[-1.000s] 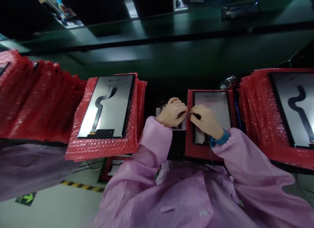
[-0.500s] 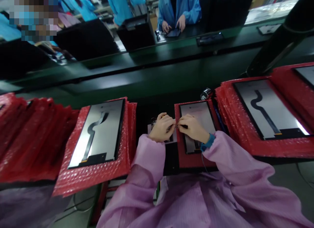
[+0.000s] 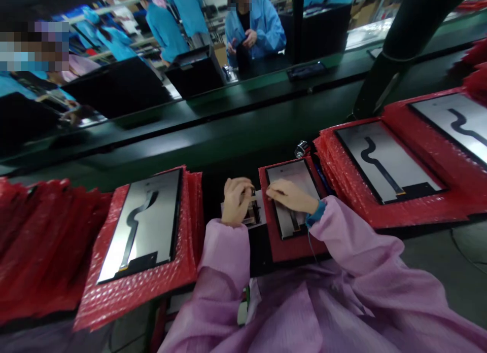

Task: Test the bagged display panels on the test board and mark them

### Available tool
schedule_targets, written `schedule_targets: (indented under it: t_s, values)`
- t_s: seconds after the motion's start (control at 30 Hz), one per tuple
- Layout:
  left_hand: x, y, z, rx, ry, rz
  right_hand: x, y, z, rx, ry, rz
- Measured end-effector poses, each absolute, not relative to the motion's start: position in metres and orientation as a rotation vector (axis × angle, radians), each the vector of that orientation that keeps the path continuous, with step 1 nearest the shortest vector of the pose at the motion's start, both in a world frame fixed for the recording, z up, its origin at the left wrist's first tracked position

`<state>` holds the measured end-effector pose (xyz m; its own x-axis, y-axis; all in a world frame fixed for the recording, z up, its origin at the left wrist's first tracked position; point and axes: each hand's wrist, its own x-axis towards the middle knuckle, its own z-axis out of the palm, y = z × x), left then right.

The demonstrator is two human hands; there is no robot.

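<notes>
A flat rectangular screen panel (image 3: 297,173) lies in front of the wearer, a little right of centre, on a smooth red sheet (image 3: 294,251). Its long axis runs away from the body, the far end leaning slightly left. The back is silvery grey with a thin dark border.

The right hand (image 3: 291,195) reaches over the panel's left side, thumb and fingers brought together; whether anything is pinched between them cannot be told. A blue band (image 3: 315,214) circles that wrist. The left hand (image 3: 236,200) is raised just left of the red sheet, fingers loosely curled and partly open; its grasp is unclear. Beneath and beside it lies a pale sheet (image 3: 262,211) with a dark, indistinct item on it.

On the left, a stack of glossy, bumpy red bubble wrap (image 3: 102,305) bears a left-hand panel (image 3: 162,226), its long axis tilting right at the far end, with an S-shaped black ribbon cable (image 3: 131,234). On the right, another bubble-wrap stack (image 3: 365,211) carries a right-hand panel (image 3: 355,140), slanting from far left to near right. A shiny metallic object (image 3: 302,149) sits beyond the red sheet.
</notes>
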<state>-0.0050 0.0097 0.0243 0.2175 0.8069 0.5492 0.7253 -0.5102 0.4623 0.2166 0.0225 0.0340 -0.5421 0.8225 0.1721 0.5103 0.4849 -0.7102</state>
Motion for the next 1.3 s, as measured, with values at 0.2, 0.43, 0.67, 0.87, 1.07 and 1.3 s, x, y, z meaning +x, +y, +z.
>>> schedule_targets:
  t_s: [0.2, 0.43, 0.67, 0.87, 1.07, 1.3]
  values:
    - [0.038, -0.065, 0.016, 2.185, 1.803, 1.497, 0.240, 0.058, 0.033, -1.441, -2.055, 0.542]
    - [0.082, -0.121, -0.034, 2.305, 1.565, 0.801, 0.230, 0.090, 0.022, -1.627, -2.238, 0.305]
    - [0.084, -0.122, -0.033, 2.095, 1.650, 0.852, 0.225, 0.104, 0.028, -1.683, -2.362, 0.158]
    - [0.087, -0.116, -0.026, 1.720, 1.499, 1.124, 0.231, 0.075, 0.079, -1.546, -2.272, -0.216]
    - [0.086, -0.104, -0.001, 1.165, 1.298, 1.311, 0.257, 0.040, 0.115, -1.347, -2.073, -0.206]
    - [0.068, -0.103, 0.037, 1.527, 1.337, 1.037, 0.268, 0.008, 0.136, -1.189, -1.827, -0.027]
